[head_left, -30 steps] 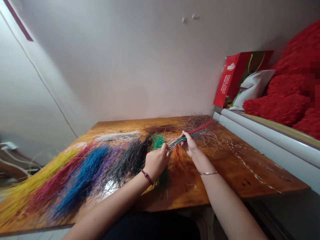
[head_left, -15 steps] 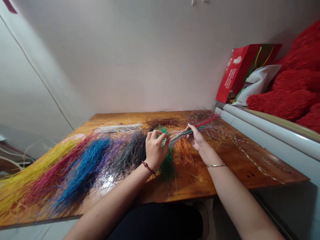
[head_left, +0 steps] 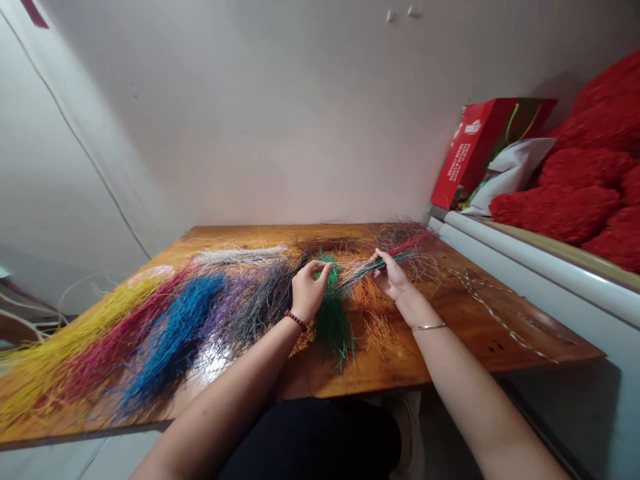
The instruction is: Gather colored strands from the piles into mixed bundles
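Observation:
My right hand [head_left: 393,277] is closed around a bundle of thin multicoloured strands [head_left: 410,253], with red, green, purple and white among them. The bundle slants over the table, its loose ends fanning out at the far right. To its left, my left hand [head_left: 311,287] pinches thumb against fingertips, and pale thin strands seem to run from there towards the bundle. Just how many it grips is too fine to tell. Beneath the hands lie a green pile of strands [head_left: 333,323] and an orange pile [head_left: 373,307].
Leftward on the wooden table [head_left: 420,363] lie grey [head_left: 263,300], purple, blue [head_left: 177,327], red and yellow strands [head_left: 75,333]. A white bundle [head_left: 245,255] lies behind. Patterned braided cords [head_left: 493,307] rest at right. A red box [head_left: 465,150] and red plush [head_left: 575,193] stand beyond.
My left hand's raised fingers have come together into a pinch, a little lower and apart from the bundle. My right hand keeps its hold. The view has shifted slightly.

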Action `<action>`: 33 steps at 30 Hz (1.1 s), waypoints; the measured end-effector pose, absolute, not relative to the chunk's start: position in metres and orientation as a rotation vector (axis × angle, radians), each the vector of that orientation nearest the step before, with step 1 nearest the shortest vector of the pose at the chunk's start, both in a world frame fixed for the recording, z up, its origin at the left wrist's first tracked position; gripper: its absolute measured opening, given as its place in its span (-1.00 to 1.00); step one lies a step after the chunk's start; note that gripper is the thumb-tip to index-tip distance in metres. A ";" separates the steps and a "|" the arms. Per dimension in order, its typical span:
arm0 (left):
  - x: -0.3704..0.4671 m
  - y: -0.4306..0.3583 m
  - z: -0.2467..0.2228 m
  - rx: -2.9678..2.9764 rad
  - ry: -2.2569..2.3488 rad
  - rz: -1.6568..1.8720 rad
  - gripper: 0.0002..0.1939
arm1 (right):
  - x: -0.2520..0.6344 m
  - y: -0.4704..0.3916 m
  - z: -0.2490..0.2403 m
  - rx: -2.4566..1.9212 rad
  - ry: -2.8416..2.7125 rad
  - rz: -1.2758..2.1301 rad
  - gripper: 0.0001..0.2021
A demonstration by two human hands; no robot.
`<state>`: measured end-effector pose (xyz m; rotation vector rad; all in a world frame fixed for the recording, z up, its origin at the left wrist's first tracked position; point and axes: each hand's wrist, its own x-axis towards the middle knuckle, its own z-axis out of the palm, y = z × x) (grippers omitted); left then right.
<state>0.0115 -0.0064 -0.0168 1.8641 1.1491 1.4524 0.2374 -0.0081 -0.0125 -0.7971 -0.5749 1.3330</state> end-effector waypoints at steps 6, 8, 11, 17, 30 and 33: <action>0.013 -0.011 -0.017 2.079 1.253 1.454 -0.79 | 0.237 -0.006 -0.016 -0.798 -0.558 1.355 -0.81; 0.013 -0.011 -0.018 2.142 1.288 1.450 -0.76 | 0.237 -0.005 -0.017 -0.795 -0.562 1.355 -0.82; 0.013 -0.011 -0.020 2.194 1.289 1.472 -0.75 | 0.235 -0.006 -0.016 -0.789 -0.584 1.349 -0.82; 0.014 -0.009 -0.022 2.219 1.229 1.493 -0.77 | 0.231 -0.011 -0.010 -0.785 -0.618 1.361 -0.81; 0.015 -0.006 -0.027 2.223 1.094 1.428 -0.83 | 0.227 -0.016 -0.009 -0.809 -0.722 1.366 -0.77; 0.016 -0.006 -0.027 2.248 1.103 1.404 -0.82 | 0.228 -0.013 -0.011 -0.812 -0.728 1.365 -0.75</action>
